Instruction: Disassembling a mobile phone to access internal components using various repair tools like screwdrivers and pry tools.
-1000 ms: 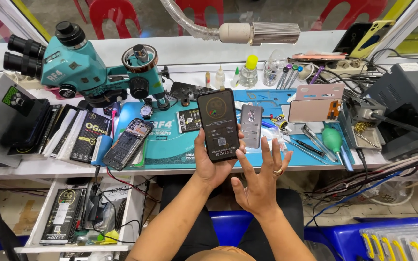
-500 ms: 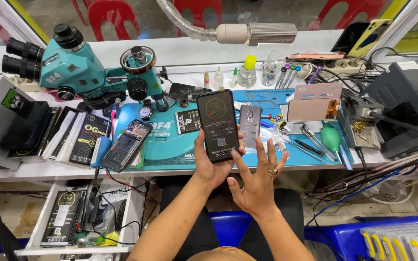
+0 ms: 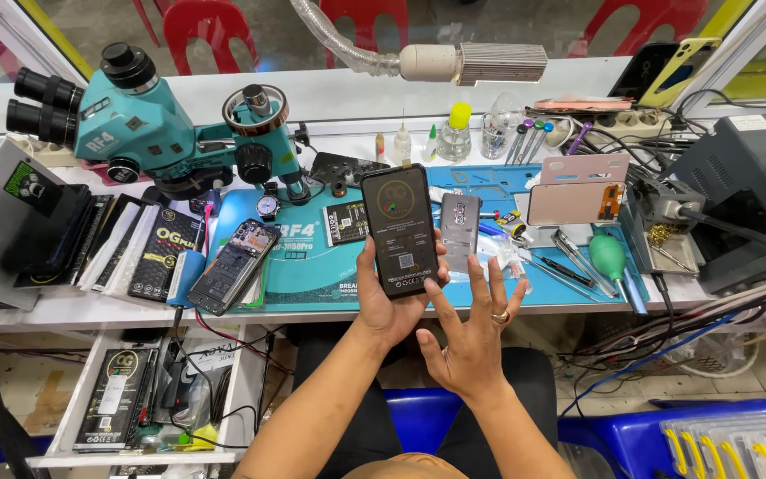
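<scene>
My left hand (image 3: 385, 306) holds a black smartphone (image 3: 400, 229) upright over the front edge of the workbench, its lit screen facing me with a round dial on it. My right hand (image 3: 473, 333) hovers just below and to the right of the phone, fingers spread, a ring on one finger, touching nothing. Behind the phone a grey phone back cover (image 3: 459, 231) lies on the blue work mat (image 3: 312, 266).
A teal microscope (image 3: 148, 137) stands at the back left. An opened phone (image 3: 234, 266) lies left on the mat. Tools, tweezers and a teal blower (image 3: 609, 256) lie to the right, next to a soldering station (image 3: 738, 200) with many cables. An open drawer (image 3: 139, 399) sits lower left.
The phone stays in my left hand. My right hand has shifted slightly, its fingers still spread beside the phone's lower edge.
</scene>
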